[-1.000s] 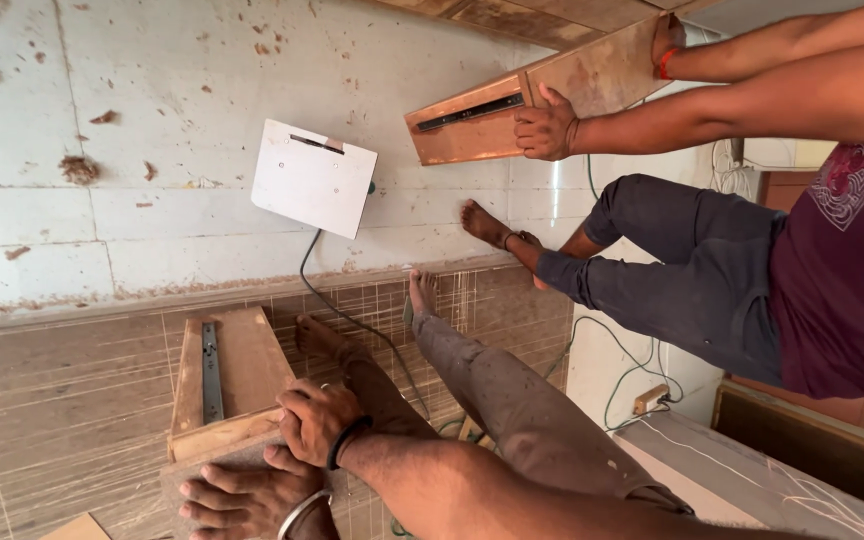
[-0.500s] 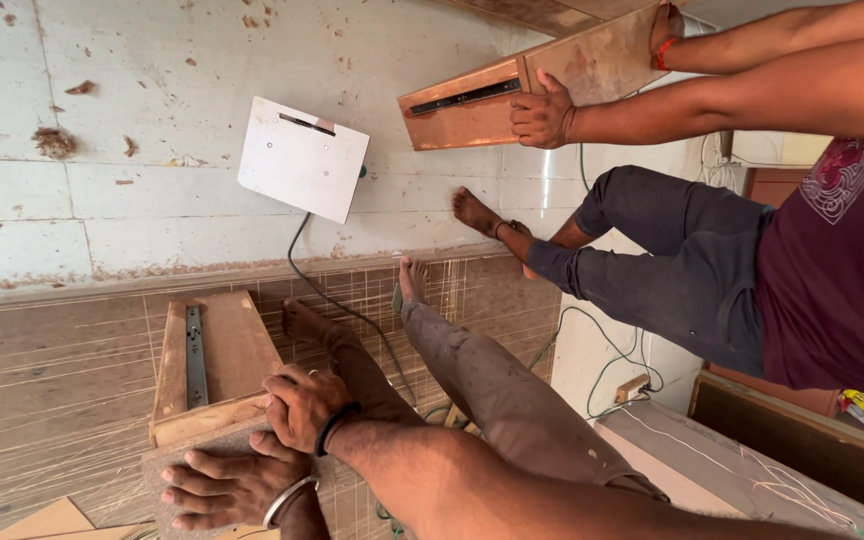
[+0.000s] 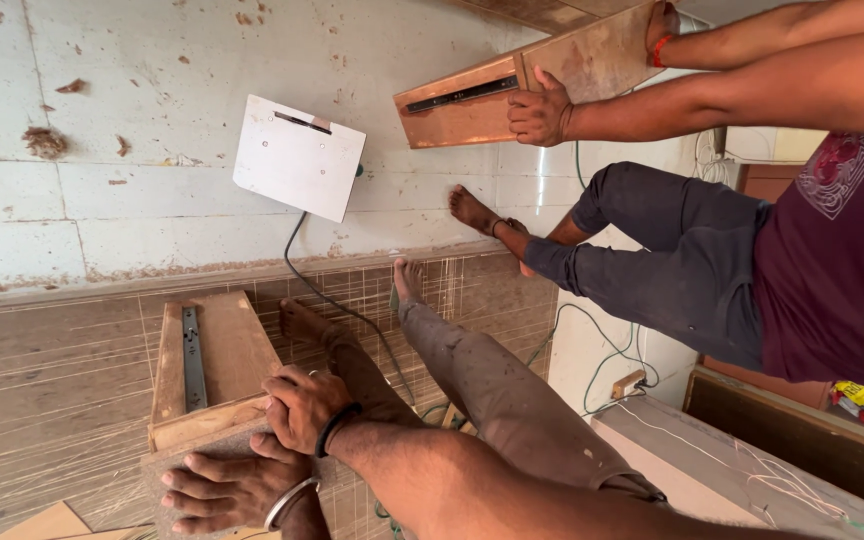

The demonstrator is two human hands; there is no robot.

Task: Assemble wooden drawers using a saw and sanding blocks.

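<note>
A wooden drawer box [image 3: 222, 360] with a grey metal slide rail [image 3: 192, 358] on its side stands on the brown striped floor. My left hand [image 3: 302, 405], with a black wristband, grips the box's near edge. Just beside it, my right hand [image 3: 222, 490], with a silver bracelet, lies over the box's end panel, fingers spread and curled on it. My legs and bare feet [image 3: 297, 320] stretch out next to the box.
Another person in a maroon shirt and dark trousers holds a second wooden box [image 3: 512, 90] with a black rail in both hands. A white square board [image 3: 297, 160] with a black cable lies on the pale tiles. Green wires and a socket block [image 3: 627, 385] lie near a white slab.
The view has drifted slightly. My hands stay on the drawer box, the right one sliding a little further over its end. The other person's box has risen a little.
</note>
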